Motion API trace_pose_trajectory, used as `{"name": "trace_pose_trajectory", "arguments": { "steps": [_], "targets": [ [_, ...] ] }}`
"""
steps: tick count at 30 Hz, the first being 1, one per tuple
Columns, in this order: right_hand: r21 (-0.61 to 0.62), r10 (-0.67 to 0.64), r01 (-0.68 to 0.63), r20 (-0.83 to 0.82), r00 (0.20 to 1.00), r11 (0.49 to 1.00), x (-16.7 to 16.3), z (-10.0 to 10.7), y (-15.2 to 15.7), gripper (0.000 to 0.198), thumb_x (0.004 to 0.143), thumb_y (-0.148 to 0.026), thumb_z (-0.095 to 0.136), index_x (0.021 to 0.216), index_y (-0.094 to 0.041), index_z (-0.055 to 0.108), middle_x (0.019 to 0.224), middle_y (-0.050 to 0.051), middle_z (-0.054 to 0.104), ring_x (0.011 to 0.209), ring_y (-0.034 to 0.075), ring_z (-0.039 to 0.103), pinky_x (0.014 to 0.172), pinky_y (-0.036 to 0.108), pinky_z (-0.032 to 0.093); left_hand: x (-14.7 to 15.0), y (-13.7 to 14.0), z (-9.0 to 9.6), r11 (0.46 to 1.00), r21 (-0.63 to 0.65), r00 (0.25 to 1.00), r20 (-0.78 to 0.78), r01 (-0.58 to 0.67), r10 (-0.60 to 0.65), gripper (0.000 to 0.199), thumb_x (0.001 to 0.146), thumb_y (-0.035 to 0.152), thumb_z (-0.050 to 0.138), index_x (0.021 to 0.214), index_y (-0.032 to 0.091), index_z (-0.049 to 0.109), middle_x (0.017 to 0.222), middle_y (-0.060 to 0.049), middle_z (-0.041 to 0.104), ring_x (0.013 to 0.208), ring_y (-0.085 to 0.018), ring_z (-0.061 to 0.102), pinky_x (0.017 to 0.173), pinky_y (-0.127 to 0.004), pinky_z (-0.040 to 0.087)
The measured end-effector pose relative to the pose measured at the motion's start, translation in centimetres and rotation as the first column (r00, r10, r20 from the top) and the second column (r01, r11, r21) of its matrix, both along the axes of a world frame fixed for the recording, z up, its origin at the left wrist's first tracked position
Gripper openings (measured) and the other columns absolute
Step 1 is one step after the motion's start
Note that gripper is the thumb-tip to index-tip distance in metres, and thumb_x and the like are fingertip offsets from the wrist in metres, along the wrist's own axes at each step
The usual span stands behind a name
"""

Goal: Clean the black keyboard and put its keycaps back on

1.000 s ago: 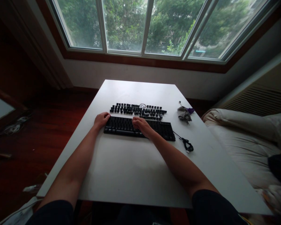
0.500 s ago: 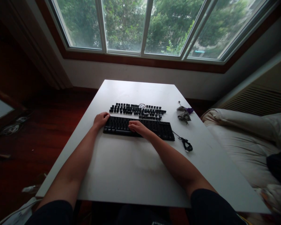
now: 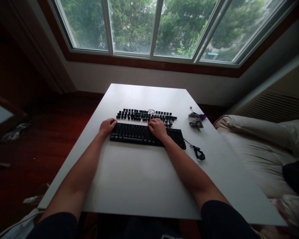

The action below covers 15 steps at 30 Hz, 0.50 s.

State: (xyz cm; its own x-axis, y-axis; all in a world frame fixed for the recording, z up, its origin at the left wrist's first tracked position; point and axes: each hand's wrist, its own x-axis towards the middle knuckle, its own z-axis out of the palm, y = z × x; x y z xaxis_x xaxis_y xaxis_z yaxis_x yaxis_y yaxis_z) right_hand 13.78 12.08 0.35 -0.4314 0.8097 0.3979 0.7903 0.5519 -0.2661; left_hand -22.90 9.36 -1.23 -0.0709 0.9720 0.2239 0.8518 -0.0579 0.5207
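A black computer keyboard (image 3: 129, 131) lies flat on the white table, its long side facing me. Beyond it, loose black keycaps (image 3: 133, 115) stand in several uneven rows. My left hand (image 3: 107, 126) rests at the keyboard's far left corner, its fingers closed against that edge. Over the right half of the keyboard, my right hand (image 3: 158, 127) reaches to the near keycaps, fingers curled down and together. Whatever lies under those fingertips is hidden. The hand and forearm cover part of the keyboard.
A thin wire tool (image 3: 151, 112) lies among the far keycaps. The keyboard's bundled cable (image 3: 199, 154) sits at the right, with a crumpled grey and purple cloth (image 3: 196, 121) behind it. The white table (image 3: 129, 179) stands between the window and me; a pale sofa (image 3: 251, 149) is at right.
My right hand has moved from the middle of the keyboard to the right and away from me, up to the loose keycaps. My left hand has stayed at the corner.
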Motion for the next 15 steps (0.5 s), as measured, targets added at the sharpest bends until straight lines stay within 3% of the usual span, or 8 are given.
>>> {"name": "trace_pose_trajectory", "arguments": {
  "steps": [15],
  "targets": [
    [-0.020,0.029,-0.028,0.029,0.999,0.999,0.02,-0.35,-0.14,0.028,0.100,-0.035,0.055,0.099,-0.025,0.080,0.121,0.008,0.073,0.118,0.028,0.056,0.103,0.045,0.036,0.38,-0.36,0.57,1.000,-0.020,1.000,-0.010,-0.020,0.019,0.033,0.094,0.044,0.049,0.100,0.024,0.076,0.098,-0.004,0.077,0.089,-0.022,0.066,0.077,-0.030,0.045]
  ]
}}
